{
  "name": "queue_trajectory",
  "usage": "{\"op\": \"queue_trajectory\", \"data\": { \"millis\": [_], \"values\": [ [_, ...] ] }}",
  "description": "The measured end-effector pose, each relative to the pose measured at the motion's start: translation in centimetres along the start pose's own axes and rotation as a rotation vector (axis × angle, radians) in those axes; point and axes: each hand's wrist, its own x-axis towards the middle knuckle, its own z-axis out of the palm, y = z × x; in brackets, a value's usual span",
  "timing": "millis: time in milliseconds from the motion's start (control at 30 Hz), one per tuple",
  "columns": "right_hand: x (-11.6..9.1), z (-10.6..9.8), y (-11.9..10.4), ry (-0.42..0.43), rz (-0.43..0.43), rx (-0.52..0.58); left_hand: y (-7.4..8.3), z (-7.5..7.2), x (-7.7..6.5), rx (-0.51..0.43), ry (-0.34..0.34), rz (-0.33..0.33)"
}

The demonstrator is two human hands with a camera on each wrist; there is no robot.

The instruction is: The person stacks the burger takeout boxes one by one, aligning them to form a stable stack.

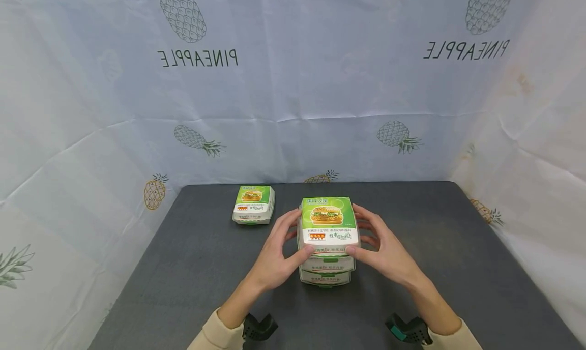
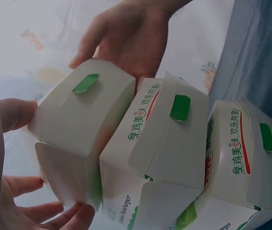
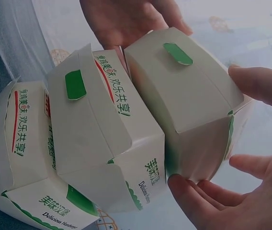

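Three white-and-green burger boxes form a stack in the middle of the table. Both hands hold the top burger box from opposite sides, thumbs at its front edge and fingers along its sides. My left hand is on its left, my right hand on its right. Beneath it are the middle box and the bottom box. In the left wrist view the top box sits at an angle to the middle box. The right wrist view shows fingertips under the top box's side.
Another burger box lies alone at the back left of the dark table. A white pineapple-print curtain hangs behind and along both sides. Dark wrist cameras are strapped at both cuffs.
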Motion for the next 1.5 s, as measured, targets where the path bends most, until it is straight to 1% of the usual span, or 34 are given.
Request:
{"op": "queue_trajectory", "data": {
  "millis": [367,467,633,733,833,1033,1200,1333,1500],
  "values": [
    [0.0,0.0,-0.2,-0.009,0.008,0.013,0.0,-0.1,-0.1,0.013,-0.01,0.0],
    [-0.1,0.1,-0.3,-0.014,0.009,0.019,0.0,-0.4,-0.1,0.014,-0.012,-0.005],
    [-0.1,0.0,-0.4,-0.018,0.007,0.024,0.0,-1.3,-0.1,0.035,0.004,0.01],
    [-0.2,0.0,-0.5,-0.015,0.007,0.022,-0.2,-1.9,0.0,0.061,0.037,0.021],
    [-0.2,0.0,-0.5,-0.014,0.006,0.021,-0.7,-2.7,0.2,0.085,0.086,0.033],
    [-0.1,0.1,-0.5,-0.01,0.009,0.015,-2.3,-4.3,0.7,0.145,0.19,0.043],
    [-0.1,0.1,-0.6,-0.003,0.016,-0.005,-3.5,-5.3,1.2,0.202,0.261,0.056],
    [-0.2,0.1,-0.6,0.001,0.021,-0.01,-4.7,-6.1,1.7,0.265,0.298,0.064],
    [-0.3,0.0,-0.7,0.002,0.024,-0.017,-6.4,-7.4,2.5,0.364,0.316,0.058]
  ]
}}
